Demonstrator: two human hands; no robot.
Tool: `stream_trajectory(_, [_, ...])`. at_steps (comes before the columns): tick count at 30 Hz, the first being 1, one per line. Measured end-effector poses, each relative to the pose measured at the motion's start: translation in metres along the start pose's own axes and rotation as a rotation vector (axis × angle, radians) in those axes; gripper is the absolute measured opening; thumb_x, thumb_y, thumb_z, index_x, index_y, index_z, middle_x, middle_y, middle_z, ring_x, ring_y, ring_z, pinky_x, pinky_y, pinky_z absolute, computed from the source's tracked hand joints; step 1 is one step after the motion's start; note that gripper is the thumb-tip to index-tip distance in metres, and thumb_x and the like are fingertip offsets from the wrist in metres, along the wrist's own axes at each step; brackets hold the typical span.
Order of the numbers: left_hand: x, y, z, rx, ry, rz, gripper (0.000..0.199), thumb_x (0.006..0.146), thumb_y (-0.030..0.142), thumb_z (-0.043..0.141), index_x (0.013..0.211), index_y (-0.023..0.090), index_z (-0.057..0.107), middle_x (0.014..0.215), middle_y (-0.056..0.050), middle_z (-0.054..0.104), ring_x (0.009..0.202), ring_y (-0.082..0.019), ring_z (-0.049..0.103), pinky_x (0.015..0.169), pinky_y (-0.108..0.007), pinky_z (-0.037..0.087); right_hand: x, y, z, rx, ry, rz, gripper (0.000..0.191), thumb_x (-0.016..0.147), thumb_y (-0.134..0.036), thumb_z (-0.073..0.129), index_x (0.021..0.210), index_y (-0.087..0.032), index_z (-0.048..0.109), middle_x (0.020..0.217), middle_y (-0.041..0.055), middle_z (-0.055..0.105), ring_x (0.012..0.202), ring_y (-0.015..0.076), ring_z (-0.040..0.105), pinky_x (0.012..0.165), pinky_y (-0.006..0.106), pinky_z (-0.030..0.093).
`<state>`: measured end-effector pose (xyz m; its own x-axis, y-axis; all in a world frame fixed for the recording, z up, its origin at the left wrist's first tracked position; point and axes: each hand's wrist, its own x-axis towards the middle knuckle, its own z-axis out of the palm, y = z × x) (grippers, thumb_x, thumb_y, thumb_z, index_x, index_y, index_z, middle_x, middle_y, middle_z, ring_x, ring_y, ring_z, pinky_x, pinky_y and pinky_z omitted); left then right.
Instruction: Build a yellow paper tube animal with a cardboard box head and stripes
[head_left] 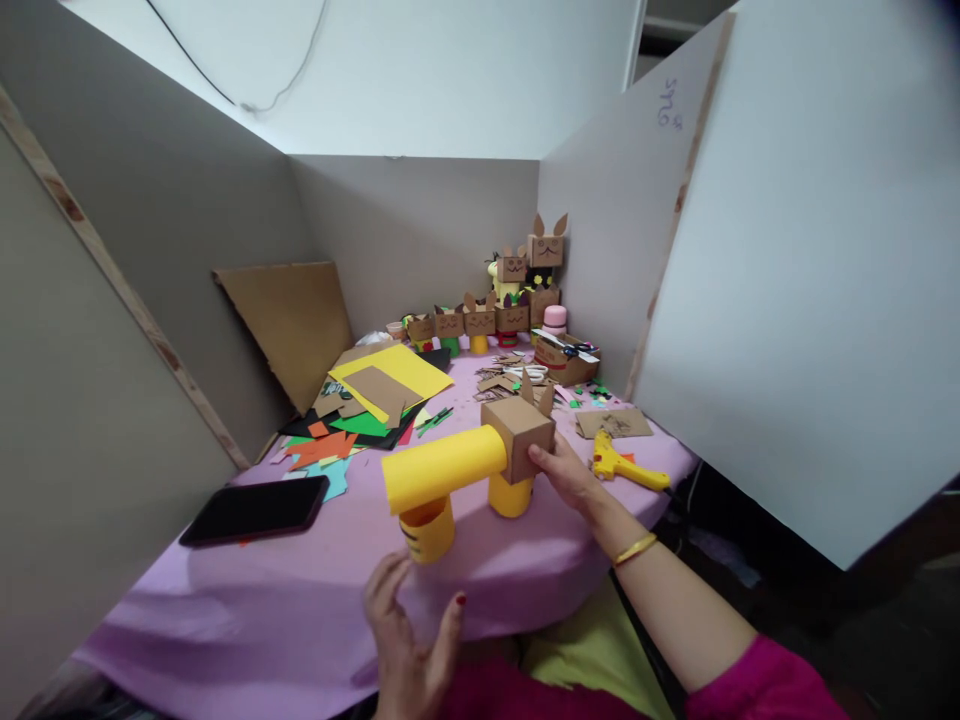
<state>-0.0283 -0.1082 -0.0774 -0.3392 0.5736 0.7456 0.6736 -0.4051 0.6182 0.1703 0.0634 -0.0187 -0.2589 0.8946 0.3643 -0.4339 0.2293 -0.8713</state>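
Note:
A cardboard animal figure (444, 466) stands near the table's front, with a yellow paper tube for a body. Its head is a brown cardboard box (508, 430) with two pointed ears. Short yellow paper cylinders stand under it; the nearer cylinder (431, 532) bears black stripes. My right hand (566, 470) grips the box head from the right side, fingers partly hidden behind it. Just below the striped cylinder, my left hand (411, 632) is held with thumb and fingers apart and nothing in it.
A black phone (255, 510) lies at left, near paper scraps (319, 452) and yellow sheets (420, 368). At right rest a yellow glue gun (626, 466) and a cardboard box (566, 362) with scissors on top. Several cardboard animals (480, 318) line the back; grey panels enclose the table.

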Motion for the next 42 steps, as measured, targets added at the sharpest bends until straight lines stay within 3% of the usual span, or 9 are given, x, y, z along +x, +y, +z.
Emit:
stream_trajectory(2, [-0.005,0.013,0.009,-0.199,-0.173,-0.154,0.039,0.078,0.034,0.065,0.114,0.028,0.053,0.116,-0.008,0.054,0.112,-0.026,0.051,0.099,-0.046,0.039,-0.003,-0.001,0.002,0.032,0.054,-0.019,0.058,0.064,-0.053,0.077,0.113,-0.025,0.062,0.116,0.0072,0.069,0.114,0.0286,0.058,0.095,0.043,0.047])
stream_trajectory(4, [0.000,0.028,0.022,-0.488,-0.339,-0.545,0.039,0.076,0.047,0.065,0.107,0.025,0.059,0.112,-0.009,0.061,0.108,-0.026,0.055,0.097,-0.043,0.040,-0.007,-0.004,0.004,0.062,0.102,-0.043,0.060,0.067,-0.059,0.072,0.117,-0.028,0.060,0.121,0.0055,0.067,0.118,0.0275,0.055,0.097,0.042,0.047])
stream_trajectory(5, [0.006,0.036,0.029,-0.662,-0.324,-0.769,0.045,0.069,0.052,0.070,0.103,0.023,0.061,0.111,-0.009,0.062,0.110,-0.027,0.054,0.098,-0.041,0.039,-0.010,-0.006,0.005,0.073,0.122,-0.054,0.060,0.069,-0.061,0.069,0.119,-0.029,0.058,0.124,0.0042,0.065,0.120,0.0267,0.054,0.097,0.041,0.046])
stream_trajectory(10, [0.045,0.063,0.060,-0.865,-0.241,-1.018,0.053,0.077,0.063,0.055,0.109,0.021,0.059,0.119,-0.010,0.062,0.104,-0.022,0.058,0.075,-0.030,0.045,-0.019,-0.016,0.011,0.103,0.143,-0.073,0.057,0.074,-0.064,0.062,0.122,-0.035,0.055,0.130,0.0006,0.062,0.122,0.0262,0.053,0.095,0.041,0.049])
stream_trajectory(14, [0.059,0.070,0.068,-1.011,-0.205,-1.184,0.039,0.080,0.049,0.060,0.107,0.021,0.060,0.110,-0.006,0.067,0.091,-0.016,0.062,0.064,-0.022,0.044,-0.023,-0.020,0.015,0.126,0.131,-0.072,0.059,0.073,-0.064,0.063,0.123,-0.034,0.055,0.129,0.0019,0.062,0.121,0.0271,0.054,0.096,0.042,0.049])
stream_trajectory(18, [0.058,0.072,0.069,-1.089,-0.139,-1.268,0.020,0.081,0.029,0.065,0.099,0.021,0.062,0.099,-0.001,0.068,0.076,-0.008,0.061,0.060,-0.018,0.043,-0.025,-0.022,0.016,0.152,0.138,-0.072,0.066,0.069,-0.061,0.069,0.127,-0.033,0.054,0.127,0.0042,0.064,0.118,0.0285,0.056,0.093,0.042,0.050])
stream_trajectory(23, [0.056,0.072,0.071,-1.158,-0.128,-1.306,0.012,0.086,0.021,0.060,0.097,0.018,0.062,0.092,-0.001,0.069,0.068,-0.007,0.060,0.057,-0.017,0.045,-0.027,-0.024,0.019,0.170,0.144,-0.057,0.068,0.065,-0.060,0.074,0.125,-0.033,0.055,0.126,0.0037,0.065,0.117,0.0288,0.056,0.091,0.042,0.052])
stream_trajectory(38, [0.058,0.069,0.078,-1.355,-0.247,-1.326,0.031,0.095,0.035,0.044,0.120,0.020,0.055,0.107,-0.004,0.069,0.085,-0.014,0.066,0.072,-0.026,0.051,-0.026,-0.025,0.017,0.194,0.192,-0.086,0.065,0.065,-0.054,0.077,0.123,-0.033,0.057,0.121,0.0014,0.068,0.115,0.0239,0.057,0.096,0.038,0.047])
stream_trajectory(42, [0.059,0.067,0.081,-1.375,-0.284,-1.337,0.039,0.096,0.042,0.037,0.120,0.018,0.055,0.100,-0.005,0.070,0.082,-0.016,0.067,0.071,-0.028,0.051,-0.029,-0.025,0.020,0.187,0.181,-0.077,0.059,0.066,-0.053,0.077,0.118,-0.031,0.060,0.123,0.0013,0.067,0.114,0.0239,0.058,0.095,0.037,0.047])
